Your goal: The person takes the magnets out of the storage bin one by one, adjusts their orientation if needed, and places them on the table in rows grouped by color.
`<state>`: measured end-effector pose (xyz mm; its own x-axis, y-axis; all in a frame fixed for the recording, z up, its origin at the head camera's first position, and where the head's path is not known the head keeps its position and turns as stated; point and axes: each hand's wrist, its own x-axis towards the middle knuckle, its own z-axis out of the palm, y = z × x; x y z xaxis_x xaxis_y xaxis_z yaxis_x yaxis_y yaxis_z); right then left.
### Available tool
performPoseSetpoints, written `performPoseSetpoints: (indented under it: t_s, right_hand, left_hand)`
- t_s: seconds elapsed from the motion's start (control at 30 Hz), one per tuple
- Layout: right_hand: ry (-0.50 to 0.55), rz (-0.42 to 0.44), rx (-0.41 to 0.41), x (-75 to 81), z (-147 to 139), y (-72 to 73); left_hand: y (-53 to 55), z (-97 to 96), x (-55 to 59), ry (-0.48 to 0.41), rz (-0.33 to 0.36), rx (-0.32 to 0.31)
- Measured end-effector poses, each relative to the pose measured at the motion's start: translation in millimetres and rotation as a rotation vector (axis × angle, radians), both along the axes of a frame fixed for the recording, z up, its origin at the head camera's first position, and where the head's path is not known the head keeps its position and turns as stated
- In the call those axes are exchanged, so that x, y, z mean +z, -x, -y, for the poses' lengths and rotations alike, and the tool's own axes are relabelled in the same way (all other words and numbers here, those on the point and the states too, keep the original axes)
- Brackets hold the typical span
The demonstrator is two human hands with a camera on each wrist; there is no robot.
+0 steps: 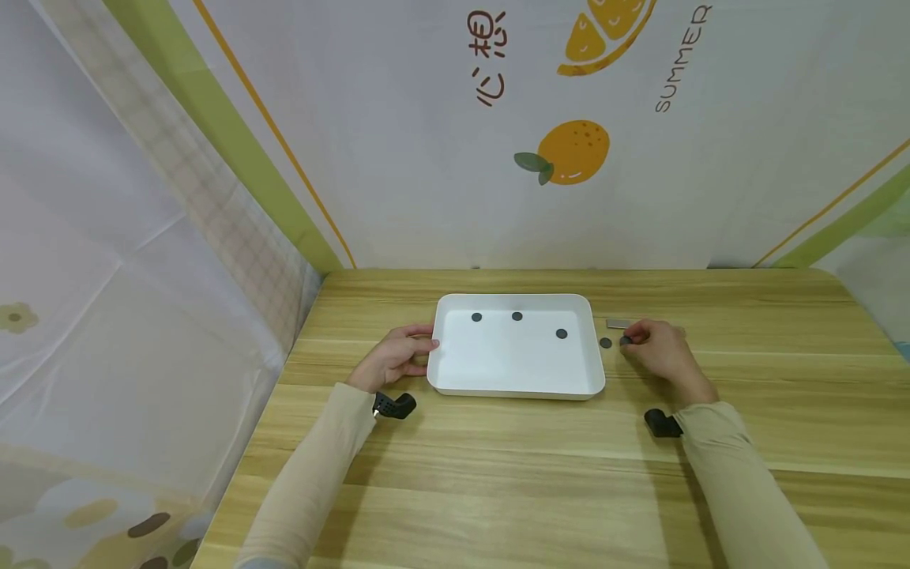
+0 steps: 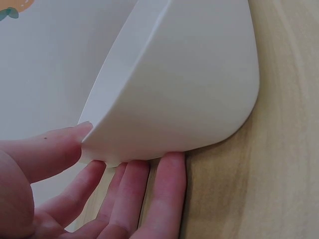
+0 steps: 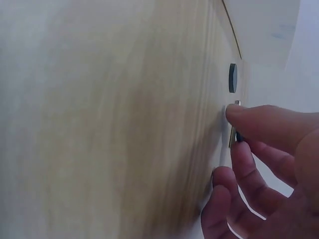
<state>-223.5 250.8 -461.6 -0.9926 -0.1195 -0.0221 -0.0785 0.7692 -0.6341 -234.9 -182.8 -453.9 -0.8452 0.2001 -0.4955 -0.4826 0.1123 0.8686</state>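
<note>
A shallow white tray [image 1: 512, 367] lies on the wooden table, with three small dark round discs inside it, one of them a disc [image 1: 562, 333] toward the right. My left hand [image 1: 394, 354] holds the tray's left side. In the left wrist view its thumb [image 2: 55, 149] is on the rim and the other fingertips touch the lower wall. Just right of the tray, my right hand [image 1: 661, 348] pinches a dark disc [image 1: 625, 341] between thumb and fingers, low over the table. Another dark disc [image 3: 233, 78] lies between that hand and the tray.
A small flat grey rectangular piece [image 1: 617, 323] lies behind the right fingers, partly covered by them. The wooden table [image 1: 498, 482] ends at the back against a white cloth [image 1: 426, 197] printed with fruit. A curtain hangs at the left.
</note>
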Motion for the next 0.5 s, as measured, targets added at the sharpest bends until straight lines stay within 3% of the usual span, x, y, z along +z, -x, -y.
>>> performPoseSetpoints:
  t_s: [0.5]
  right_hand:
    - [-0.013,0.020,0.006,-2.4,-0.1,3.1]
  left_hand:
    - [1.3,1.3,-2.4,0.000,0.005,0.012]
